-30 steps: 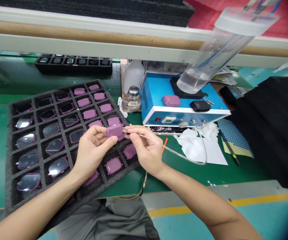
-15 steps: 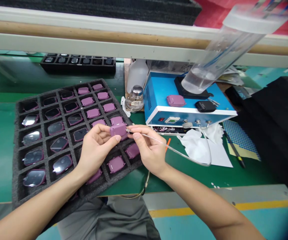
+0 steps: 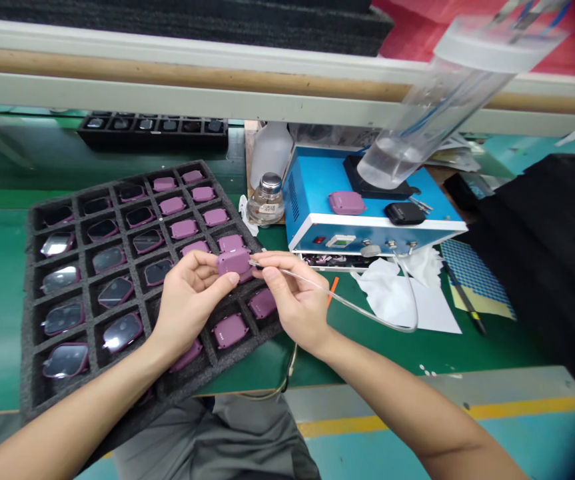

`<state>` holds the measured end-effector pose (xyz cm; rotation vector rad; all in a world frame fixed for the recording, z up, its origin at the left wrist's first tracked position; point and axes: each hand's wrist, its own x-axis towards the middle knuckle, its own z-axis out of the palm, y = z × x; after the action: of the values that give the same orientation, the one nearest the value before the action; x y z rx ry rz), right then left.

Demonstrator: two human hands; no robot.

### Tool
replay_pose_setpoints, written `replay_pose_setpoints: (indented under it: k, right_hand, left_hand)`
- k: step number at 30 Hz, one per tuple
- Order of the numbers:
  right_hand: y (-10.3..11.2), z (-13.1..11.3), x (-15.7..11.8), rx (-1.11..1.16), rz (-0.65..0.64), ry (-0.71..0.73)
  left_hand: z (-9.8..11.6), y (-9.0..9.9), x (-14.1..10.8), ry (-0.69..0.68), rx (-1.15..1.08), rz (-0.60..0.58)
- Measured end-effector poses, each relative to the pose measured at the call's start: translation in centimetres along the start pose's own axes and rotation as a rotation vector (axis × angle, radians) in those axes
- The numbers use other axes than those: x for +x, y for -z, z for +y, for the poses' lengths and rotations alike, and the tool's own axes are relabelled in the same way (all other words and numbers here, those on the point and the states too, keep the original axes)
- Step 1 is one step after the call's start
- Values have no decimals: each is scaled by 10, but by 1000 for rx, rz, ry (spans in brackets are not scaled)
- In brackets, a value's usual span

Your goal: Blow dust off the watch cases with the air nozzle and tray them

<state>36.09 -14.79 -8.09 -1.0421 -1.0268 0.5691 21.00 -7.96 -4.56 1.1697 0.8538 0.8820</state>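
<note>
My left hand [image 3: 192, 293] is closed on a purple watch case [image 3: 234, 261], pinched between thumb and fingers above the foam tray. From the right, my right hand [image 3: 300, 300] grips the end of a thin clear tube [image 3: 357, 307]. A small metal tip at this tube's end meets the case's right edge; whether it enters the case cannot be seen. Under both hands lies the black foam tray [image 3: 24, 333], tilted across the bench. Its left columns hold watches with dark glass faces [image 3: 67, 360]; the right columns hold purple watch cases with backs up [image 3: 230, 331].
Behind the tray's right side stand a glass bottle with a metal cap [image 3: 267, 200] and a blue control box [image 3: 312, 180]. On the box are a clear cylinder [image 3: 392, 157], a purple case [image 3: 347, 203] and a black case [image 3: 404, 213]. White tissues [image 3: 387, 283] lie before it.
The whole view has shifted slightly left. Both hands keep their grip, and the tube's tip stays at the purple watch case's edge.
</note>
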Motion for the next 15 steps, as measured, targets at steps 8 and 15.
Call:
replay_pose_setpoints:
  k: [8, 15]
  right_hand:
    - [-1, 0, 0, 17, -4, 22]
    - [0, 0, -1, 43, -11, 12]
  left_hand:
    - [1, 0, 1, 9, -1, 2]
    - [1, -1, 1, 14, 1, 15]
